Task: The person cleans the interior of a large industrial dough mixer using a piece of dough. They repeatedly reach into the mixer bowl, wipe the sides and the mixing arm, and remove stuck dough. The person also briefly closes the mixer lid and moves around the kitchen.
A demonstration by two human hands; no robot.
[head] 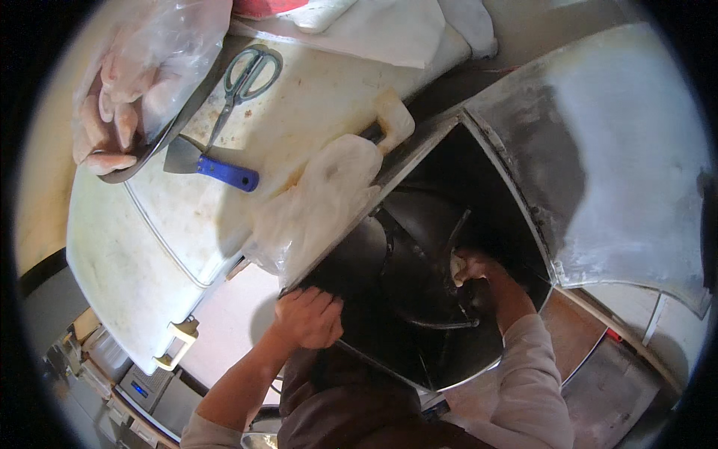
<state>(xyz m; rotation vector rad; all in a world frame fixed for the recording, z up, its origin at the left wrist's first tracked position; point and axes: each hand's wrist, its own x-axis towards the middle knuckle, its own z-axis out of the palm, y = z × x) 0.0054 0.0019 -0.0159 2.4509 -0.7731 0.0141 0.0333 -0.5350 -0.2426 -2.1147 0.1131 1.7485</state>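
Note:
Before me stands a deep, dark metal bin or machine hopper [392, 331] with curved bars inside. My right hand [471, 266] reaches down into it and grips a small pale thing, perhaps a cloth, beside one of the bars. My left hand [310, 318] is closed over the bin's near left corner. Next to that corner, a clear plastic bag [314, 196] lies over the edge of a white worktop. Beyond it on the worktop are a scraper with a blue handle [228, 173] and scissors with green-grey handles [247, 81], their blades pointing towards the scraper.
At the upper left, a plastic bag of pale raw meat [129, 106] rests in a metal tray. White cloth or plastic sheeting [381, 28] lies at the worktop's back. A metal lid [622, 151] extends right of the bin. A pale handle [180, 342] projects from a lower white lid.

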